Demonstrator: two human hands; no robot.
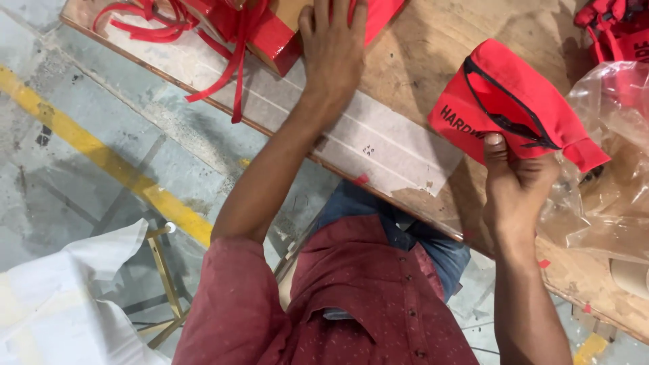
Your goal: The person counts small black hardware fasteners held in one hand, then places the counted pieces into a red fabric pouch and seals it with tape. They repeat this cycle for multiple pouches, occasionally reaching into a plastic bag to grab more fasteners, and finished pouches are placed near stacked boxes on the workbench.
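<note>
Two hands busy: right hand pinches red fabric pouch by lower edge, above wooden table; left hand flat, fingers spread, on red glossy box. Pouch likely light, soft, floppy; best gripped at hem

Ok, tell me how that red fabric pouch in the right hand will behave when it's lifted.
The red fabric pouch is probably floppy: it folds and creases where the right hand pinches its lower edge. It looks light, since fingers at one edge hold it up. The cloth surface seems unlikely to slip, unlike the clear plastic bag beside it.
</note>
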